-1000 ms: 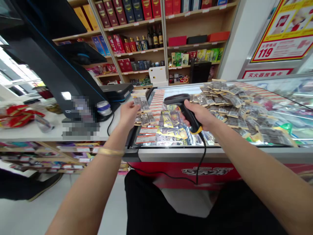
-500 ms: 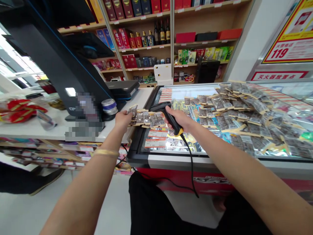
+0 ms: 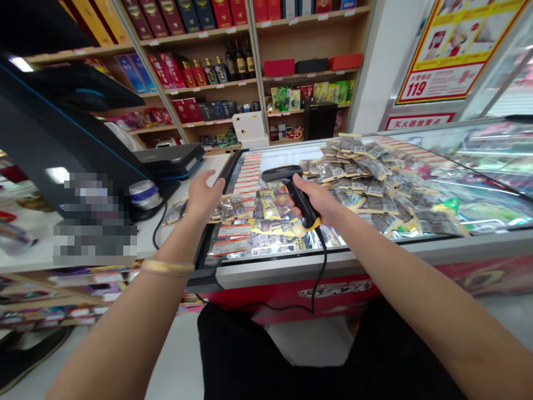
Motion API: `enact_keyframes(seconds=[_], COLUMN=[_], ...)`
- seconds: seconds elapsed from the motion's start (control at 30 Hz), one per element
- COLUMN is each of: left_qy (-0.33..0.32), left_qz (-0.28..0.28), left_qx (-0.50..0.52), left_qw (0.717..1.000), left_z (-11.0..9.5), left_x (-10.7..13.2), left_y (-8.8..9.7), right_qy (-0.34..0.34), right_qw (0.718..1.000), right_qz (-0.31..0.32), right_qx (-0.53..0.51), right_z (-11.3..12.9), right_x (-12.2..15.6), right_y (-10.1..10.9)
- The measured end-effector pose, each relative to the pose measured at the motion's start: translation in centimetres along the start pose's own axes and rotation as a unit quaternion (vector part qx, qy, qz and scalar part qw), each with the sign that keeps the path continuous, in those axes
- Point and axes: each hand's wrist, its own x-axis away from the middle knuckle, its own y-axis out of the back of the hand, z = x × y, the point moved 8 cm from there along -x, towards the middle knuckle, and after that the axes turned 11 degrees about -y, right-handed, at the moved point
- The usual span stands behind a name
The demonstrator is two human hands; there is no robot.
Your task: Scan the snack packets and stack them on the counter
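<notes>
Shelves (image 3: 310,44) of boxes, bottles and bags fill the far wall, and a sign (image 3: 437,89) reading 119 hangs off to the right. Up front it's a glass-topped case (image 3: 291,268), red below the rim, with a big pile of packets (image 3: 370,166) heaped across its right half! Right hand (image 3: 320,203) has its fingers wrapped round the scanner (image 3: 303,206), head aimed left over the glass, cable (image 3: 320,278) dropping down the front. Over on the left, the left hand (image 3: 204,194) is spread, thumb well away from the fingers, nothing pinched between them, right above the case's edge. Beside it lie loose packets (image 3: 233,208) on that edge; whether it touches them, I can't tell. One more packet (image 3: 175,211) sits on the white counter (image 3: 41,222), near the rolls (image 3: 144,194)
</notes>
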Motion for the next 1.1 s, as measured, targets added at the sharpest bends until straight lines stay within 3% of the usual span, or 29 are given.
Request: enact_keyframes(seconds=[0.1,0.23,0.3,0.4,0.6,0.7,0.83,0.97,1.1], left_qy=[-0.076,-0.139,-0.146,-0.132,-0.123,-0.144,-0.125,-0.122,-0.085], left_qz=[0.062,0.148,0.194,0.254,0.376,0.379,0.345,0.306,0.318], left_qx=[0.049,0.122,0.144,0.162,0.012,-0.021,0.004,0.047,0.219], left_qw=[0.994,0.971,0.959,0.944,0.918,0.914,0.930,0.943,0.919], left_z=[-6.6,-14.6,-17.5,-20.3,-21.2,-21.3,-20.6,-19.4,-17.3], left_x=[1.0,4.2,6.3,9.5,14.9,15.9,15.3,13.8,12.8], left_y=[-4.6,-11.1,-14.0,-17.4,-21.5,-22.4,-22.8,-22.1,-21.0], right_qy=[0.026,0.074,0.094,0.115,0.122,0.114,0.096,0.094,0.126], right_qw=[0.999,0.993,0.988,0.980,0.975,0.976,0.981,0.987,0.987], right_qz=[-0.041,-0.094,-0.124,-0.159,-0.185,-0.180,-0.157,-0.125,-0.094], right_qx=[-0.001,0.000,-0.005,-0.014,-0.033,-0.053,-0.064,-0.048,-0.039], right_z=[1.0,2.4,2.8,2.7,0.8,-0.3,-0.9,-0.9,-0.8], right_x=[3.3,8.2,10.6,13.3,14.1,12.8,10.9,10.0,10.0], right_y=[4.2,10.4,13.4,17.1,21.0,21.4,20.9,20.1,19.6])
